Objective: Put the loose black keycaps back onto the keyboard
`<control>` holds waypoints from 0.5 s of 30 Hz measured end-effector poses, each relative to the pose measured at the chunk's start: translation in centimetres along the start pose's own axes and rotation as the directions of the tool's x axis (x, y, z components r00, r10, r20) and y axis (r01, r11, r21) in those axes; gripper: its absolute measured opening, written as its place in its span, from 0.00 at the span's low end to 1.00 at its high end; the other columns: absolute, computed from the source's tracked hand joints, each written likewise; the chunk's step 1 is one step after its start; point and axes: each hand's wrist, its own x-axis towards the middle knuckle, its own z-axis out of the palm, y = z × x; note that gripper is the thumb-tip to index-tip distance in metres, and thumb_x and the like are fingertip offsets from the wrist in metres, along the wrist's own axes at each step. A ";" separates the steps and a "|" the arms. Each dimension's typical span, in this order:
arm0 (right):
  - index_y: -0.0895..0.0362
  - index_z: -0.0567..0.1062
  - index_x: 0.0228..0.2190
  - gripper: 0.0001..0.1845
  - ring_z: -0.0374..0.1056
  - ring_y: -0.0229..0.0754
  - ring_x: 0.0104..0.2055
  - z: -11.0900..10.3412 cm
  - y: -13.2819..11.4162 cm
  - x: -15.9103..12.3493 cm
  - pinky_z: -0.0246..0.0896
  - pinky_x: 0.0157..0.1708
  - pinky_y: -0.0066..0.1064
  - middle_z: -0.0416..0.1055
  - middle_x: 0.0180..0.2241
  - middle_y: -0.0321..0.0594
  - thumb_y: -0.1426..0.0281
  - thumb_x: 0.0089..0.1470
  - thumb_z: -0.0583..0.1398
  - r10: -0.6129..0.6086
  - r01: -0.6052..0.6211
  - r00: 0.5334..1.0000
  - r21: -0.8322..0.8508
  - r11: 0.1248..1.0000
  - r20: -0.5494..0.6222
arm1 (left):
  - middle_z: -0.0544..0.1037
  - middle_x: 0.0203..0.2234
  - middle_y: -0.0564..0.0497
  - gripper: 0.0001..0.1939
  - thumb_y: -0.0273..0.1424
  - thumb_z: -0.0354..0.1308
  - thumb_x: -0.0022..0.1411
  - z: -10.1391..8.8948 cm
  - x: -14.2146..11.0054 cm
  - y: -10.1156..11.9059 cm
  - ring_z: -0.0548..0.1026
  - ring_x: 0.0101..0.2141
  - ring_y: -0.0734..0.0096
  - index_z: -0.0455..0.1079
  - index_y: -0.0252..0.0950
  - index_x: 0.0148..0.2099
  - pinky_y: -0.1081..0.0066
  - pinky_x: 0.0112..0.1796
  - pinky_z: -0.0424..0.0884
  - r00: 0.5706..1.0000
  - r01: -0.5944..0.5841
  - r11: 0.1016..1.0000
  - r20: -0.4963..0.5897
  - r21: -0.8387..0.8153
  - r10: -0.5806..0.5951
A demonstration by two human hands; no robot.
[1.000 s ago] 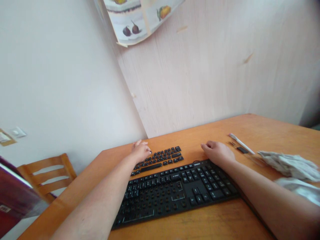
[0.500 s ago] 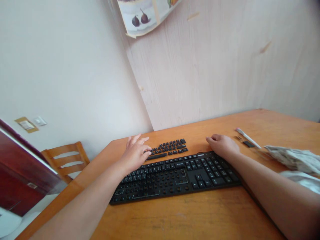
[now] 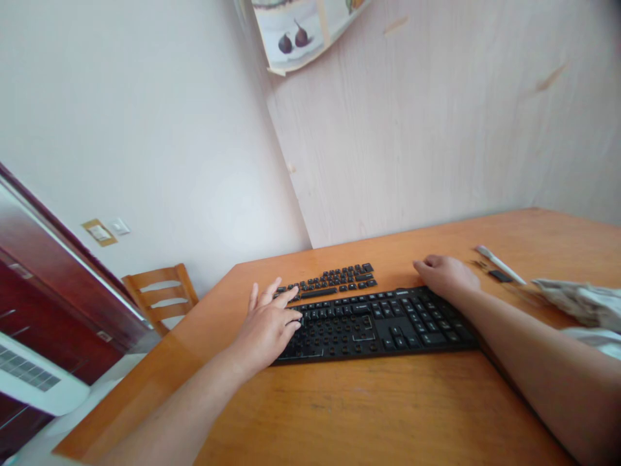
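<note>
A black keyboard (image 3: 383, 327) lies on the table, its left and middle part stripped of keys and showing bare key seats. My left hand (image 3: 269, 327) is over the keyboard's left end, thumb and index finger pinched together at a small black keycap that the fingertips mostly hide. Its other fingers are spread upward. Behind the keyboard, loose black keycaps (image 3: 334, 279) lie in rows, a long space bar (image 3: 319, 293) in front of them. My right hand (image 3: 449, 275) rests with curled fingers at the keyboard's back right corner; nothing shows in it.
To the right lie a white-handled brush (image 3: 502, 265), a small black piece (image 3: 499, 276) and a crumpled cloth (image 3: 579, 301). A wooden chair (image 3: 160, 298) stands past the table's left edge. A wall panel (image 3: 412, 129) rises behind the table.
My left hand has moved from the loose keycaps toward me, onto the left part of the keyboard. The view has turned a little to the left. My right hand has stayed in place.
</note>
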 end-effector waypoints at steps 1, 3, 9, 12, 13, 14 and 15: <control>0.52 0.79 0.33 0.29 0.71 0.57 0.44 0.0 0.0 0.0 0.61 0.33 0.38 0.76 0.40 0.51 0.48 0.58 0.46 -0.002 0.002 1.000 0.000 1.000 0.000 | 0.67 0.63 0.56 0.11 0.34 0.56 0.64 0.1 -0.1 0.1 0.49 0.67 0.45 0.80 0.50 0.43 0.32 0.62 0.34 1.000 -0.007 1.000 -0.007 0.001 0.007; 0.52 0.78 0.33 0.28 0.71 0.57 0.44 0.0 0.0 0.0 0.60 0.32 0.38 0.76 0.39 0.51 0.48 0.57 0.46 -0.001 0.001 1.000 -0.002 1.000 -0.001 | 0.66 0.63 0.57 0.11 0.34 0.56 0.64 0.4 -0.2 0.3 0.49 0.67 0.45 0.80 0.50 0.43 0.32 0.62 0.33 0.999 -0.021 1.000 -0.024 0.007 0.021; 0.52 0.78 0.33 0.28 0.71 0.56 0.44 -0.1 -0.1 -0.1 0.60 0.33 0.38 0.76 0.40 0.51 0.49 0.57 0.46 -0.001 0.001 1.000 -0.003 1.000 0.004 | 0.66 0.63 0.55 0.12 0.32 0.55 0.65 0.4 -0.6 1.0 0.50 0.67 0.46 0.80 0.48 0.43 0.33 0.62 0.31 0.996 -0.062 0.996 -0.063 0.067 0.067; 0.52 0.79 0.33 0.28 0.71 0.56 0.44 -0.1 -0.1 0.0 0.61 0.33 0.38 0.76 0.40 0.51 0.49 0.57 0.46 0.005 -0.005 1.000 -0.002 1.000 0.004 | 0.67 0.63 0.53 0.12 0.32 0.54 0.66 0.4 -0.6 1.2 0.50 0.67 0.47 0.80 0.46 0.44 0.33 0.62 0.30 0.993 -0.079 0.991 -0.078 0.109 0.087; 0.52 0.79 0.34 0.28 0.71 0.56 0.44 -0.1 -0.1 0.0 0.61 0.33 0.38 0.76 0.40 0.51 0.49 0.57 0.46 0.005 -0.005 1.000 -0.001 1.000 0.004 | 0.67 0.63 0.53 0.13 0.32 0.54 0.66 0.4 -0.6 1.3 0.50 0.67 0.47 0.80 0.46 0.44 0.33 0.63 0.30 0.992 -0.082 0.989 -0.082 0.124 0.093; 0.52 0.79 0.34 0.28 0.71 0.56 0.44 -0.1 -0.1 0.0 0.61 0.34 0.38 0.76 0.40 0.51 0.49 0.57 0.47 0.002 -0.002 1.000 -0.001 1.000 0.003 | 0.66 0.63 0.53 0.13 0.32 0.53 0.66 0.4 -0.6 1.4 0.50 0.67 0.47 0.80 0.46 0.44 0.34 0.63 0.29 0.992 -0.088 0.987 -0.084 0.137 0.100; 0.52 0.79 0.34 0.28 0.71 0.56 0.44 -0.1 -0.1 0.0 0.61 0.34 0.38 0.76 0.40 0.51 0.49 0.57 0.47 0.001 -0.001 1.000 0.000 1.000 0.001 | 0.66 0.63 0.53 0.13 0.32 0.53 0.67 0.4 -0.5 1.4 0.50 0.67 0.48 0.79 0.46 0.45 0.34 0.63 0.29 0.991 -0.093 0.984 -0.083 0.149 0.107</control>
